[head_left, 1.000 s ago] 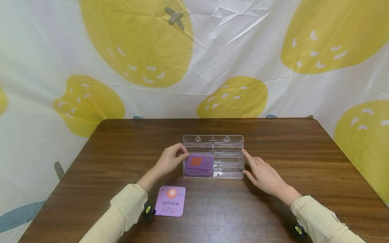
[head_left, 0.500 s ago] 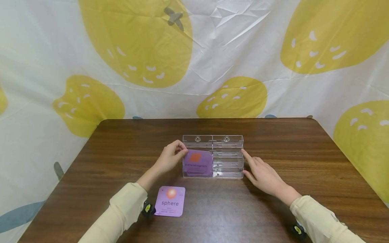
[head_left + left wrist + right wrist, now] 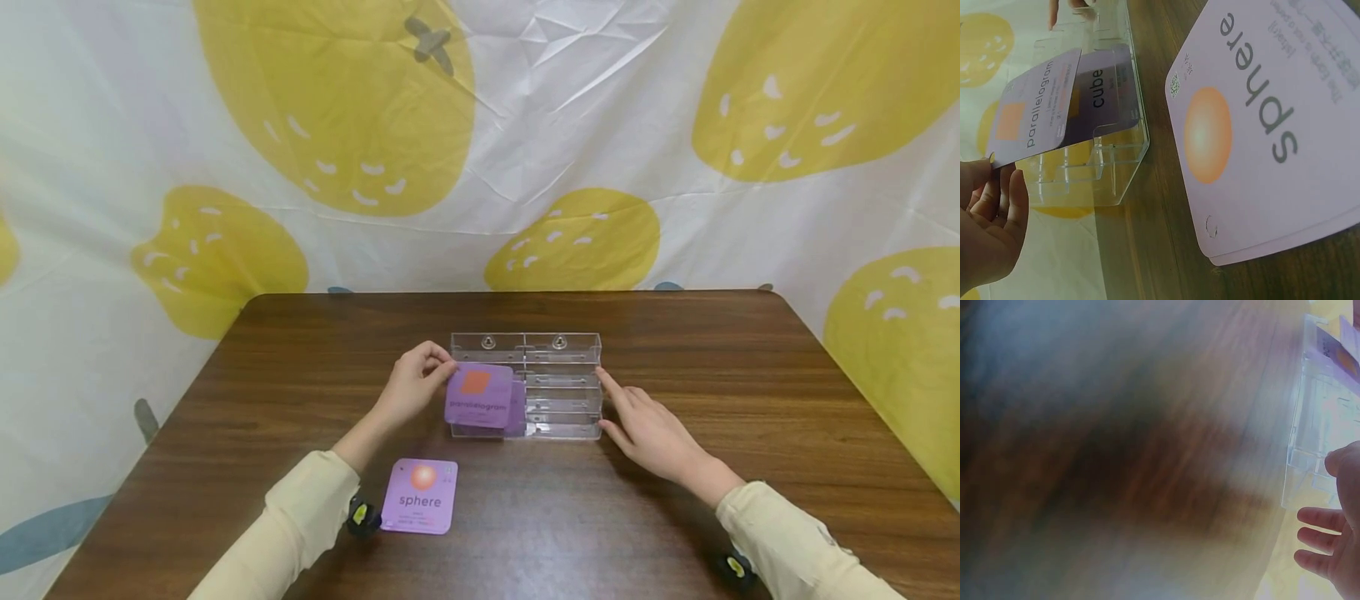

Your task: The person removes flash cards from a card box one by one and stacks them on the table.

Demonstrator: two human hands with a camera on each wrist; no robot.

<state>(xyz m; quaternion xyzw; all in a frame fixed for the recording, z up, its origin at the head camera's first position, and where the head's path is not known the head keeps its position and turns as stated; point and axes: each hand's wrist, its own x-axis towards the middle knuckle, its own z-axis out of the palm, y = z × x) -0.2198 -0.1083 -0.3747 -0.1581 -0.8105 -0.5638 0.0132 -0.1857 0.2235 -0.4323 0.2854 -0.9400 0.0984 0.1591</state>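
My left hand [image 3: 416,379] pinches the top left corner of a purple parallelogram card [image 3: 480,396], held in front of the clear plastic card rack [image 3: 562,407]. In the left wrist view, a cube card [image 3: 1100,90] stands in the rack's front left slot, partly covered by the parallelogram card. The rack has two columns of stepped slots. My right hand [image 3: 656,429] rests against the rack's right side with fingers extended, index fingertip and thumb at its edge. On the table, nearer me, lies a sphere card [image 3: 420,497], with another card's edge showing under it in the left wrist view.
The brown wooden table [image 3: 570,533] has rounded far corners. A white cloth with yellow fruit prints [image 3: 573,237] hangs behind it. Two round fittings sit on the rack's back panel. The sphere card lies close to my left wrist.
The parallelogram card has risen out of the rack's front left slot, toward the upper left, with my left hand, uncovering part of the cube card. My right hand has stayed in place.
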